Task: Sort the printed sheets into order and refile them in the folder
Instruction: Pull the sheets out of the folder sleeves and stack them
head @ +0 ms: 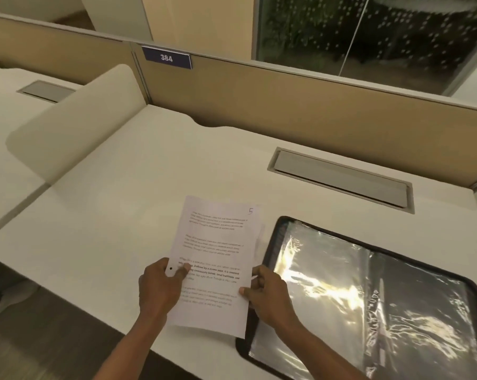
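Observation:
A thin stack of printed sheets [215,242] is held just above the white desk [122,204]. Its top page has a handwritten 5 in the upper right corner. My left hand [157,289] grips the stack's left edge, thumb on top of the text. My right hand [270,294] pinches the right edge, thumb on the page. The edges of other sheets show behind the top page at the right. To the right lies an open black folder [369,297] with shiny clear plastic sleeves, its left edge partly under the stack and my right hand.
A grey cable flap [341,182] is set into the desk behind the folder. A tan partition [286,105] with a plate reading 384 [166,58] closes the back. A white divider panel [75,119] stands at the left. The desk's front edge runs under my forearms.

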Demonstrator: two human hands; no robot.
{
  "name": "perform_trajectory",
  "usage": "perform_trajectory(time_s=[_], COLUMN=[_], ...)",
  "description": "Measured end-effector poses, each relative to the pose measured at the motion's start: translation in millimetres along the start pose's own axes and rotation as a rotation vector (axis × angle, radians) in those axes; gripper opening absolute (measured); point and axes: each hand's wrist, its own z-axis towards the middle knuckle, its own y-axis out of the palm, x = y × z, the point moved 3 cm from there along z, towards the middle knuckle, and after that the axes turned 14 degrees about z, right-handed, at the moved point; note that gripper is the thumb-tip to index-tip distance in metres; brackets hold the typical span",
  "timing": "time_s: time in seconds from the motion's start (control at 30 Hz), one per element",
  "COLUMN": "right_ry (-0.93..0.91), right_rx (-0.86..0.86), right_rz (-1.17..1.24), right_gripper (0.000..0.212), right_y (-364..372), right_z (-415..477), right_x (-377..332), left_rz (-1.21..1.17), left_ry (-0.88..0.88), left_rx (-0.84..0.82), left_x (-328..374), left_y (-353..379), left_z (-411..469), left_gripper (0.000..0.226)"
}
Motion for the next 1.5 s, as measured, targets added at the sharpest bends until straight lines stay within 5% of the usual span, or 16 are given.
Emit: perform_trajectory(time_s=[0.33,0.7,0.9,1.07,1.17,1.3,1.5], right_ry=[0.051,-0.025,-0.089,-0.123,-0.172,-0.255,-0.306], right_rx=[0.112,0.206,0.219,0.227,0.289,0.452,0.699], right_rz=[-0.039,-0.126,-0.223,-0.257,-0.232,-0.247,-0.445], right_gripper=[0.035,0.050,0.039,0.029,0.023,0.024,0.053], right_y=[54.0,57.9,54.1,49.9,37.4,6.2,-54.4], right_z=[17.3,9.3,0.2,-6.9,-18.7,-44.5,-86.1], right_x=[24.4,36.1,43.7,40.7,43.4,50.5,67.8], left_rz=[0.404,0.597,0.652,0.830,0.718,0.427,0.259], left_ry=[0.041,0.123,0.194,0.384,0.529,0.584,0.509], left_rx=[-0.012,-0.023,0.064,0.185,0.243,0.041,-0.375], left_x=[-20.2,-22.9,-16.3,-7.6,6.8,31.6,64.7], left_y=[2.8,18.7,20.3,28.3,37.8,64.7,118.4], left_z=[65.1,68.9,65.3,56.2,35.9,-8.0,-69.9], left_gripper=[0.017,0.035,0.070,0.068,0.051,0.028,0.024])
